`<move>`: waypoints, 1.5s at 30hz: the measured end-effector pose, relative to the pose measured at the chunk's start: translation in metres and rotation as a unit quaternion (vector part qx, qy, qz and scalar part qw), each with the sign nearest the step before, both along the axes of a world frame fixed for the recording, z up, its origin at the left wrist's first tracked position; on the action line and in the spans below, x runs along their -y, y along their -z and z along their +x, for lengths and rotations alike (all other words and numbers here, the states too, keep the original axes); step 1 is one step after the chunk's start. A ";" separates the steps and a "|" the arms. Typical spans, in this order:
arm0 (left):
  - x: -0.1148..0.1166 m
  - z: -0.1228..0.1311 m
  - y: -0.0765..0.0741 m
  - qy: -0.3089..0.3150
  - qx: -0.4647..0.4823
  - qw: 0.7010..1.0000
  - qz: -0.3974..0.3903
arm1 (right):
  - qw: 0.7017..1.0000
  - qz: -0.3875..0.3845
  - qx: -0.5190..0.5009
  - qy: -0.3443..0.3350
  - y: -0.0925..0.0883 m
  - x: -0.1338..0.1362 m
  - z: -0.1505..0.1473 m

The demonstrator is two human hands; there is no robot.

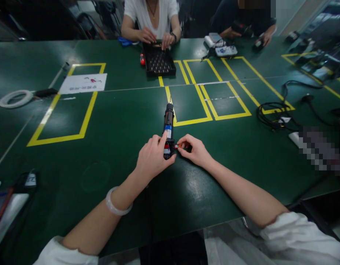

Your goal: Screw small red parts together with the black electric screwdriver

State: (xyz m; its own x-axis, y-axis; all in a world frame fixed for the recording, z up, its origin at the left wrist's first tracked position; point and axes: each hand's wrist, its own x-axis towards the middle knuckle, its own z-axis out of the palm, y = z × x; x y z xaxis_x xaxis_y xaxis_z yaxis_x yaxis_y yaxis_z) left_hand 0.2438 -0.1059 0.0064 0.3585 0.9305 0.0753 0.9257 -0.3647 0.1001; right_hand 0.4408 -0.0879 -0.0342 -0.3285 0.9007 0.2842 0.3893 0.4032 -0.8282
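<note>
A black electric screwdriver [169,117] with a blue and silver label lies on the green table in front of me, its thin bit pointing away. My left hand [153,154] grips its rear part from the left, index finger along the label and thumb near the back end. On the right side of the tool, my right hand [196,150] pinches a small red and orange piece [177,146] between thumb and fingertips. That piece meets the tool's body. Whether it is fixed to the tool, I cannot tell. My left palm hides part of the tool's rear.
Across the green table [125,121], a co-worker's hands [157,38] are over a black tray [160,62] of small parts. Another person handles a dark device at back right. Black cables [274,116] lie right; a paper sheet [83,83] and a white tape roll [16,99] lie left.
</note>
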 end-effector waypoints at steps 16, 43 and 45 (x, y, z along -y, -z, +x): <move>0.001 0.001 0.001 0.004 0.004 1.000 -0.002 | 0.997 0.040 0.042 -0.049 -0.009 0.007 0.000; -0.008 -0.039 -0.012 -0.074 -0.089 0.993 -0.007 | 0.997 -0.068 -0.034 -0.032 -0.003 0.004 0.001; -0.012 -0.059 -0.014 -0.104 -0.099 0.989 -0.015 | 0.997 -0.065 -0.027 -0.039 -0.003 0.004 0.001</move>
